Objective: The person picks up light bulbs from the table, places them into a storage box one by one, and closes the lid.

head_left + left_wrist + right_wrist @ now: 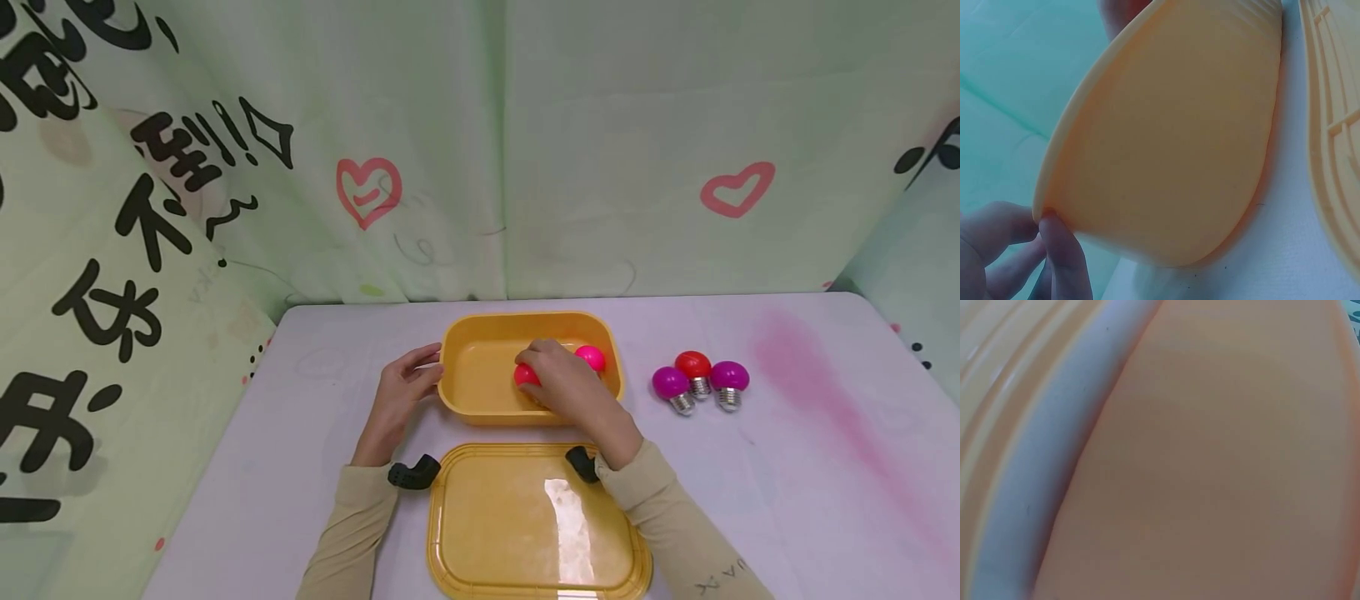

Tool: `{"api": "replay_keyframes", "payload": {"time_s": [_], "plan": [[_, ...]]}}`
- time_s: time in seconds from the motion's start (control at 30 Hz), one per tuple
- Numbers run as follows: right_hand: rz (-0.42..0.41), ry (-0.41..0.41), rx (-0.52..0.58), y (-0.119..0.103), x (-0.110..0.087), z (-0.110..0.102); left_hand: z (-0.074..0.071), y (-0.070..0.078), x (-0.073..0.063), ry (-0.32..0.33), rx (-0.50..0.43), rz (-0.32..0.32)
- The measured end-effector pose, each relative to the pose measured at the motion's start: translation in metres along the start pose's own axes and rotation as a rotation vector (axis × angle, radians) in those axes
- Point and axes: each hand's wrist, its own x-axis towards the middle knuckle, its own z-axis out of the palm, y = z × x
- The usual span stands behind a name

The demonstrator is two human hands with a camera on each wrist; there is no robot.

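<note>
A yellow plastic box (480, 335) stands on the table, its near wall filling most of the left wrist view. My left hand (408, 390) pinches the box's left rim between thumb and finger, plain in the left wrist view. Inside the box, my right hand (566, 382) holds a red toy light bulb (527, 375), whose base is hidden. A pink bulb (591, 357) lies at the right end of the box, partly behind that hand. The right wrist view shows only the box's side wall (1210, 456) and no fingers.
A yellow lid (502, 517) lies flat in front of the box, under the right forearm. To the right, a red bulb (693, 364) sits between two purple bulbs (670, 382) on the table. Printed curtains (570, 167) close off the back and sides.
</note>
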Motion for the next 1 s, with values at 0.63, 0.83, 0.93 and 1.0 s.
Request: {"api": "replay_keyframes", "payload": {"time_s": [0.63, 0.83, 0.93, 1.0], "plan": [[-0.007, 0.014, 0.006, 0.005, -0.009, -0.007, 0.004, 0.003, -0.001, 0.011, 0.012, -0.008], [-0.020, 0.052, 0.012, 0.008, -0.016, -0.012, 0.002, 0.002, -0.001, 0.012, 0.008, -0.007], [-0.017, 0.055, 0.011, 0.009, -0.020, -0.016, 0.001, 0.002, -0.001, 0.011, 0.007, -0.006], [-0.003, 0.048, 0.017, 0.010, -0.023, -0.019, 0.001, 0.001, -0.001, 0.010, 0.007, -0.006]]}}
